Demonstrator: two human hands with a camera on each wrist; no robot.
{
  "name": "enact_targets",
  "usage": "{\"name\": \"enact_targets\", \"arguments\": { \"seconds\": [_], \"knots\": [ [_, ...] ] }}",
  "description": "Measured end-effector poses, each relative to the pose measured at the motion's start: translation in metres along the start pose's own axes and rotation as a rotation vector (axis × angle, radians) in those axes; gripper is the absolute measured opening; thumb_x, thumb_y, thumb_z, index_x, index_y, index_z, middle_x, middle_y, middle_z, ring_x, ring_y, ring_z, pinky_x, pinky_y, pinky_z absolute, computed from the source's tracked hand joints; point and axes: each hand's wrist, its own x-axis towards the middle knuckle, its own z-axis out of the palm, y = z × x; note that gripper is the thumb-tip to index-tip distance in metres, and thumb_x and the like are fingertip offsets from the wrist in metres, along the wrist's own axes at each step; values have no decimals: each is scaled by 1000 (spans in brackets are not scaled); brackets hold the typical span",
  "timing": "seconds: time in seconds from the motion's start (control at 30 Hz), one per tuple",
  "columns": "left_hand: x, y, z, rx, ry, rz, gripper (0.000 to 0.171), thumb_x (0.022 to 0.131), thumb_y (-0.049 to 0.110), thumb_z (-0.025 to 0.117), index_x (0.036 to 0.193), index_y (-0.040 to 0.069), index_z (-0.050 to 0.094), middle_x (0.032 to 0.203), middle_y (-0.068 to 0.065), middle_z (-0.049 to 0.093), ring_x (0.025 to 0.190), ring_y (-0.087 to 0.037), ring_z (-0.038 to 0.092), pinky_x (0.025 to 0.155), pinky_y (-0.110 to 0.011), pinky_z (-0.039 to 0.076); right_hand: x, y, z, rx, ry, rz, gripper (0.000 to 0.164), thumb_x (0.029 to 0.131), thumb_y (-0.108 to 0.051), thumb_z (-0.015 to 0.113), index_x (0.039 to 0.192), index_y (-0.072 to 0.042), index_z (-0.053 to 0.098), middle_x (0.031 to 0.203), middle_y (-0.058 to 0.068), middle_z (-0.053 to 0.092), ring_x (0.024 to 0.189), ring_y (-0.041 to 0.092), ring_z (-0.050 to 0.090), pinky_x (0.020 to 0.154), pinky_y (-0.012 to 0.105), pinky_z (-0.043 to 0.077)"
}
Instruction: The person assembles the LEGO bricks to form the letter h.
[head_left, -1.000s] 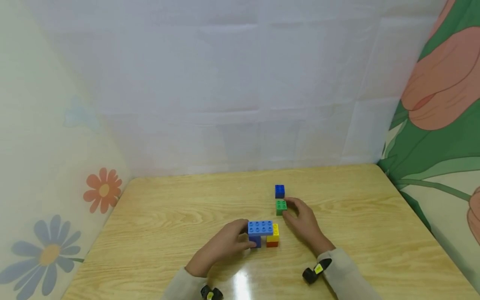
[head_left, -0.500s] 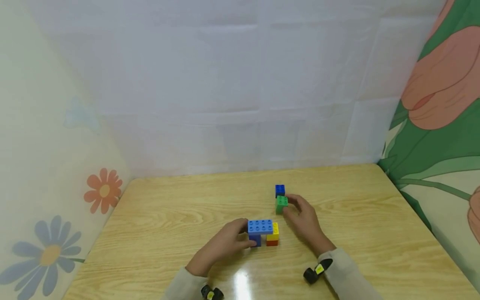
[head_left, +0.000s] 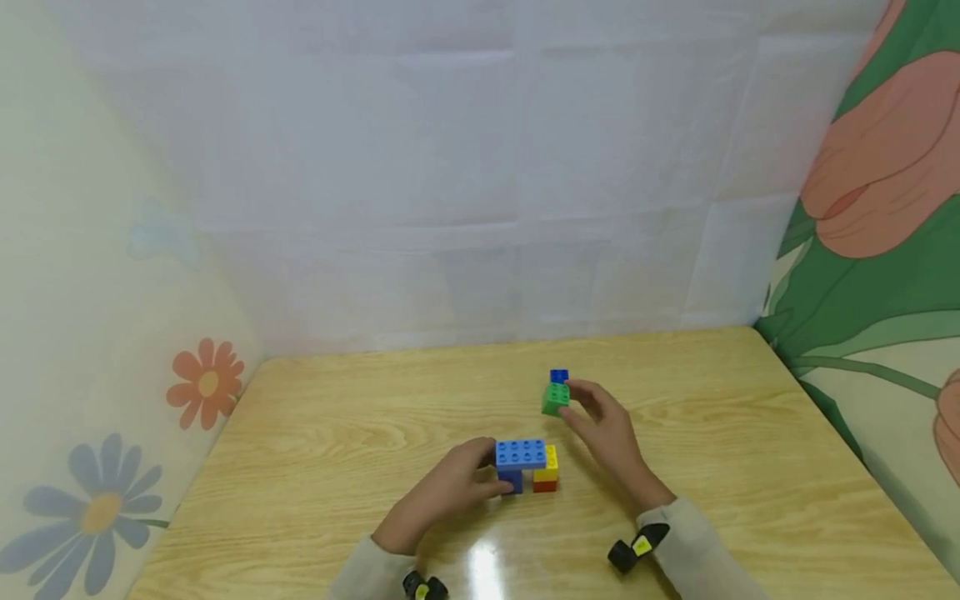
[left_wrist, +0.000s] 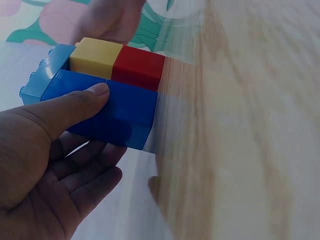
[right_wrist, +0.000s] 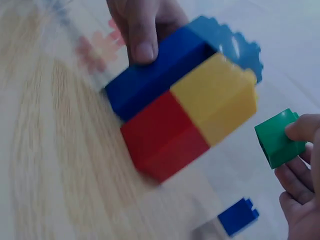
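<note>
On the table stands a small bridge of toy bricks: a light blue long brick point(head_left: 521, 452) lies across a dark blue stack point(left_wrist: 120, 105) on the left and a yellow brick point(right_wrist: 215, 95) over a red brick point(right_wrist: 162, 135) on the right. My left hand point(head_left: 453, 487) holds the dark blue stack, thumb on its near side and fingers behind. Between thumb and fingers my right hand point(head_left: 606, 432) pinches a green brick point(head_left: 556, 400), tilted and raised off the table, behind the bridge. A loose dark blue brick point(head_left: 558, 376) stands farther back, partly hidden by the green one.
The wooden table point(head_left: 337, 417) ends at a white cloth backdrop point(head_left: 465, 208). Flower-patterned panels point(head_left: 877, 250) flank it on both sides. A bright reflection lies on the near tabletop. Each wrist wears a small black camera point(head_left: 637, 547).
The right hand has lifted the green brick off the table and tilted it, shifting slightly left and overlapping the loose blue brick. The left hand and the bridge have stayed in place.
</note>
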Motion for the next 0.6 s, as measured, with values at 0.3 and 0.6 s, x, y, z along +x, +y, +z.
{"name": "enact_targets", "arguments": {
  "seconds": [0.3, 0.6],
  "knots": [
    [0, 1, 1, 1, 11, 17, 37, 86, 33, 75, 113, 12, 61, 106, 4, 64, 102, -17, 62, 88, -33, 53, -11, -61, 5, 48, -85, -47, 42, 92, -6, 67, 130, 4, 53, 130, 14, 57, 122, 28, 54, 105, 37, 41],
    [-1, -1, 1, -8, 13, 51, 37, 87, 32, 74, 114, 11, 60, 107, 3, 65, 103, -17, 63, 89, -32, 53, -16, -70, 9, 94, -107, -132, 43, 89, 3, 67, 129, 4, 53, 131, 18, 56, 121, 18, 54, 105, 32, 40]
  ]
}}
